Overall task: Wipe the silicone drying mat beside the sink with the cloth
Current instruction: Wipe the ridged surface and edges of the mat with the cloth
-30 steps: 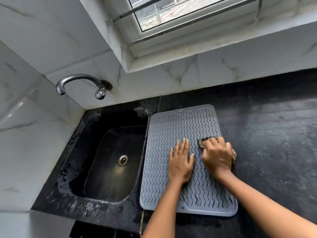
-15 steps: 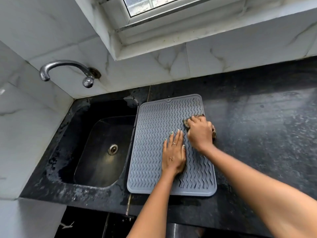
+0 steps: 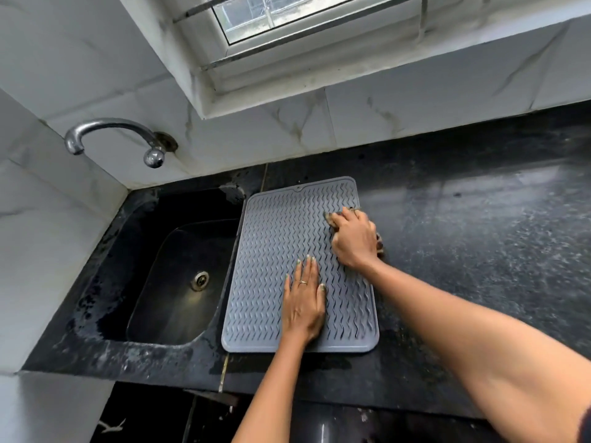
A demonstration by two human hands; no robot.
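Silicone drying mat (image 3: 271,251), grey with wavy ridges, lies flat on the black bench (image 3: 463,235), its left edge just beside the sink (image 3: 179,266). Nearest the camera, at 6 o'clock on the mat, the left hand (image 3: 303,302) rests palm down, its fingers (image 3: 308,270) straight and close together, flat against the ridges, a ring on one of them. Farther out, at about 2 o'clock on the mat and over its right edge, the right hand (image 3: 353,239) presses down with fingers curled and clamped on the cloth (image 3: 332,215), a dark crumpled wad that shows only at the fingertips and behind the hand. Beyond the sink, at 10 o'clock from the mat, a curved metal tap (image 3: 112,132) sticks out from the white marbled wall tiles (image 3: 399,107). At 12 o'clock, farthest away, sits a window (image 3: 287,14) with bars.
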